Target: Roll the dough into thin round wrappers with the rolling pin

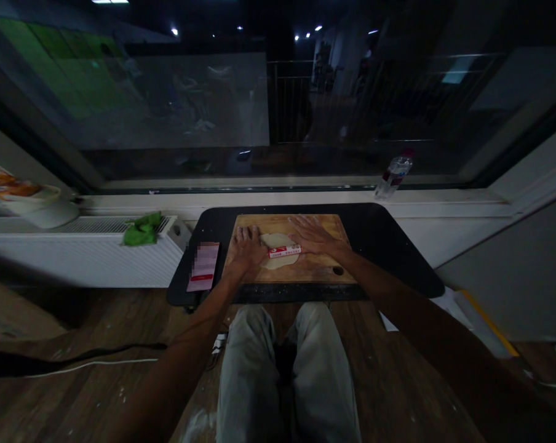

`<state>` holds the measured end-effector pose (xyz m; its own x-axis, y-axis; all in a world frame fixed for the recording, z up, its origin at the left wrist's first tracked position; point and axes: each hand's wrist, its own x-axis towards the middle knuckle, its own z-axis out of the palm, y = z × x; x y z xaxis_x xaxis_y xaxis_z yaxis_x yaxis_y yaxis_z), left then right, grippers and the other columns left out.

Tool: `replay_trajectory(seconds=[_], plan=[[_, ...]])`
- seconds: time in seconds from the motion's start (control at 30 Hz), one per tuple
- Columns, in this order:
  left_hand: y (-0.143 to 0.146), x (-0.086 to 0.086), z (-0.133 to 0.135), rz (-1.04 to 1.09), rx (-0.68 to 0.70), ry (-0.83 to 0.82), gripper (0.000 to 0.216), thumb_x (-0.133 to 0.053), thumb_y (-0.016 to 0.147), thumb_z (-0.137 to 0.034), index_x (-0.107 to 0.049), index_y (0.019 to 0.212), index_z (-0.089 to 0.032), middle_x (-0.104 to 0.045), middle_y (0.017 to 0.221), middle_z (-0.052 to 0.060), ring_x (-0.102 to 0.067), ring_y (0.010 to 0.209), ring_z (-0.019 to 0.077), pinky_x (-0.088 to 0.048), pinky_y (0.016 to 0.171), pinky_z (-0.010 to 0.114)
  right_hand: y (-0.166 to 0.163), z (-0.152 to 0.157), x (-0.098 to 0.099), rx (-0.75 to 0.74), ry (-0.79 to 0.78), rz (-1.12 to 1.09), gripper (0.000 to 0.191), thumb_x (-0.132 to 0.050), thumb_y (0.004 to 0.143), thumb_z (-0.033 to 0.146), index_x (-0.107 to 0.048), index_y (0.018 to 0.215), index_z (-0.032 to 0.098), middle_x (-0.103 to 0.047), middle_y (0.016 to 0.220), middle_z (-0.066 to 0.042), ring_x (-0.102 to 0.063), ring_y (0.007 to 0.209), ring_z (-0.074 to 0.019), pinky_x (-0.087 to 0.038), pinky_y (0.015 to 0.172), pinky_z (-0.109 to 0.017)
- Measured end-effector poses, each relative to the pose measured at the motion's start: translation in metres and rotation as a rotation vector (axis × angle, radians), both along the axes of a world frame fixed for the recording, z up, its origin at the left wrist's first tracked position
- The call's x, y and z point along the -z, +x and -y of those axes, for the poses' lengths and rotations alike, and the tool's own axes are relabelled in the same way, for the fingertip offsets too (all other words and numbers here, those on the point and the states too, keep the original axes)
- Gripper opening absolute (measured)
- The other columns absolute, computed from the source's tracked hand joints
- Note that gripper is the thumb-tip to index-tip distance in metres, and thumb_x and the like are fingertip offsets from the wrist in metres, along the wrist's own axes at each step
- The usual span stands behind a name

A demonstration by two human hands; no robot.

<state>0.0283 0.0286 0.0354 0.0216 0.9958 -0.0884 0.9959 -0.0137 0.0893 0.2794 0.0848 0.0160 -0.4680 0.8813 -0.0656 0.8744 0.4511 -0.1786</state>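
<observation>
A flattened, pale round of dough point(278, 263) lies on a wooden cutting board point(287, 223). Across the dough runs a rolling pin with a red-and-white label point(285, 251), its two ends hidden beneath my hands. My left hand point(250, 247) presses on the left end, palm down, fingers stretched forward over the board. On the right end rests my right hand point(317, 235), flat with its fingers spread and pointing up and left. Both hands have whitish dust on the fingers.
The board sits on a small black table point(389, 246). A phone point(203, 266) lies at its left. Behind stand a window sill and a water bottle point(395, 175). A green cloth point(142, 229) drapes over the radiator point(121, 264), near a white bucket point(47, 207).
</observation>
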Motion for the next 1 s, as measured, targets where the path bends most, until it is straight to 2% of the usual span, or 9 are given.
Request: replay_trajectory(seconds=[0.1,0.23,0.43,0.6,0.83,1.0], plan=[[-0.001,0.004,0.008,0.008,0.006,-0.005,0.071,-0.035,0.114,-0.038,-0.037,0.178,-0.007,-0.036,0.184,0.026,-0.026,0.175,0.042,-0.03,0.139,0.061,-0.001,-0.005,0.003,0.025,-0.009,0.014,0.081,-0.027,0.116,0.065,-0.025,0.185,0.022,-0.023,0.191,-0.008,-0.016,0.178,-0.0316,-0.009,0.146,-0.054],[-0.006,0.012,0.019,0.018,0.103,-0.008,0.068,-0.045,0.114,-0.043,-0.041,0.177,-0.017,-0.034,0.186,0.021,-0.022,0.176,0.0413,-0.027,0.14,0.061,-0.004,-0.01,0.004,0.048,-0.023,0.027,0.081,-0.028,0.116,0.067,-0.024,0.185,0.025,-0.024,0.191,-0.007,-0.017,0.178,-0.0323,-0.01,0.145,-0.054],[0.001,0.023,0.047,0.018,0.101,0.059,0.065,-0.033,0.119,-0.041,-0.036,0.177,-0.012,-0.033,0.185,0.025,-0.025,0.176,0.0392,-0.031,0.137,0.061,-0.007,-0.011,-0.001,0.079,-0.034,0.052,0.086,-0.027,0.114,0.07,-0.021,0.186,0.023,-0.02,0.192,-0.007,-0.018,0.177,-0.0342,-0.013,0.145,-0.052],[0.012,0.021,0.067,0.018,0.078,0.114,0.067,-0.029,0.119,-0.037,-0.037,0.177,-0.004,-0.034,0.185,0.024,-0.026,0.175,0.0388,-0.03,0.14,0.057,-0.005,-0.004,-0.003,0.088,-0.034,0.066,0.089,-0.025,0.113,0.073,-0.017,0.186,0.024,-0.021,0.192,-0.006,-0.018,0.177,-0.0356,-0.014,0.145,-0.054],[0.028,0.018,0.092,0.017,0.06,0.234,0.066,-0.03,0.118,-0.037,-0.044,0.174,-0.005,-0.041,0.182,0.024,-0.034,0.173,0.0392,-0.036,0.138,0.058,0.001,0.004,0.005,0.068,0.03,0.063,0.083,-0.032,0.113,0.067,-0.027,0.185,0.024,-0.026,0.19,-0.007,-0.019,0.177,-0.0324,-0.012,0.145,-0.054],[0.028,0.017,0.093,0.016,0.063,0.247,0.065,-0.031,0.118,-0.038,-0.046,0.174,-0.008,-0.043,0.181,0.023,-0.034,0.172,0.0395,-0.037,0.137,0.06,0.002,0.009,0.009,0.086,0.074,0.048,0.081,-0.031,0.114,0.068,-0.039,0.18,0.022,-0.035,0.187,-0.009,-0.027,0.175,-0.033,-0.014,0.145,-0.055]])
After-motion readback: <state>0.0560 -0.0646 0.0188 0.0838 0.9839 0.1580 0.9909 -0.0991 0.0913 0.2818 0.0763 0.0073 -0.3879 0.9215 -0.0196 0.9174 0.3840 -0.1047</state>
